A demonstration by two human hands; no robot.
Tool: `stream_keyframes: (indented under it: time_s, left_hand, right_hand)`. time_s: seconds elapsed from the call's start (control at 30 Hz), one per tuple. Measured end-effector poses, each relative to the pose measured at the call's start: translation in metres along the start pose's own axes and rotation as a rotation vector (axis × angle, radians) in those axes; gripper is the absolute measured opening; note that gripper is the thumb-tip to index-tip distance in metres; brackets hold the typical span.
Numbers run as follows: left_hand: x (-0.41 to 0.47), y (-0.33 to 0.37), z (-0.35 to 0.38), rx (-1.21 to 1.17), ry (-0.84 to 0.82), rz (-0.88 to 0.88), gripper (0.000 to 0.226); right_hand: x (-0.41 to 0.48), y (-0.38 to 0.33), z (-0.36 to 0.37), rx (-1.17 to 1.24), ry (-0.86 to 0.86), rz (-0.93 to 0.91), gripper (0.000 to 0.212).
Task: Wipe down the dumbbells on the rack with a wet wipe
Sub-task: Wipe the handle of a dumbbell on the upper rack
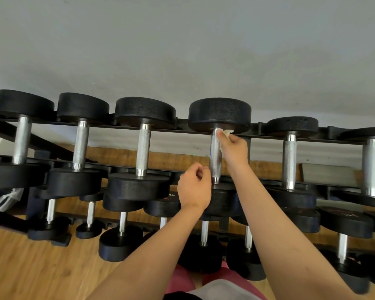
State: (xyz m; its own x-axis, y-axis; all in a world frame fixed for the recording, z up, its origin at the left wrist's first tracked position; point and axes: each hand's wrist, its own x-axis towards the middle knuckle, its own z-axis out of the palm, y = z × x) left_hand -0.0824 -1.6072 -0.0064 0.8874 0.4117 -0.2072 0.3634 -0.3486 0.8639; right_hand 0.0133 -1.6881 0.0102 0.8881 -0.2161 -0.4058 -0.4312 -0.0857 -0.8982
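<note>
Leftmost on the top tier of the rack (180, 124), three dumbbells lie side by side with their knurled steel handles pointing away from the viewer: the first dumbbell (22, 139), the second dumbbell (81, 144) and the third dumbbell (143, 148), each with black round heads. No hand touches them.

Next comes the left hand (194, 188), raised in front of the near head of the fourth dumbbell (220, 113). Its fingers are curled into a loose fist with the thumb tip against the forefinger, and nothing shows inside it. The knuckles sit just beside the lower end of that dumbbell's handle (215, 163); whether they touch the steel cannot be told.

Just right of the handle, the right hand (233, 148) reaches farther in. Its fingers and thumb pinch a crumpled wet wipe (225, 133) and press it against the upper end of the handle, right under the far head. Part of the wipe also shows between palm and handle.

Farther right, the fifth dumbbell (289, 156) and the sixth dumbbell (371, 165) rest on the same tier, well apart from both hands.

Below, smaller dumbbells (121, 226) fill the lower tier above a wooden floor (30, 267). A grey wall (182, 50) stands behind the rack.
</note>
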Motion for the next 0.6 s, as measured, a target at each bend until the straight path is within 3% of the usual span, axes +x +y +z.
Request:
stream_keyframes:
  time_s: [0.13,0.27,0.43,0.6]
  left_hand:
    - [0.0,-0.001,0.0,-0.005,-0.003,0.004,0.026]
    - [0.0,-0.001,0.0,-0.008,-0.005,0.002,0.026]
    - [0.0,-0.001,0.0,-0.014,-0.012,0.005,0.025]
    - [0.0,0.0,-0.001,-0.004,-0.008,-0.003,0.026]
  right_hand:
    - [0.0,0.003,0.003,0.022,0.019,-0.01,0.021]
    - [0.004,-0.002,0.002,0.036,-0.016,0.05,0.021]
    - [0.008,0.007,-0.006,0.125,0.052,-0.007,0.023]
    - [0.008,-0.003,-0.003,0.072,-0.055,0.096,0.017]
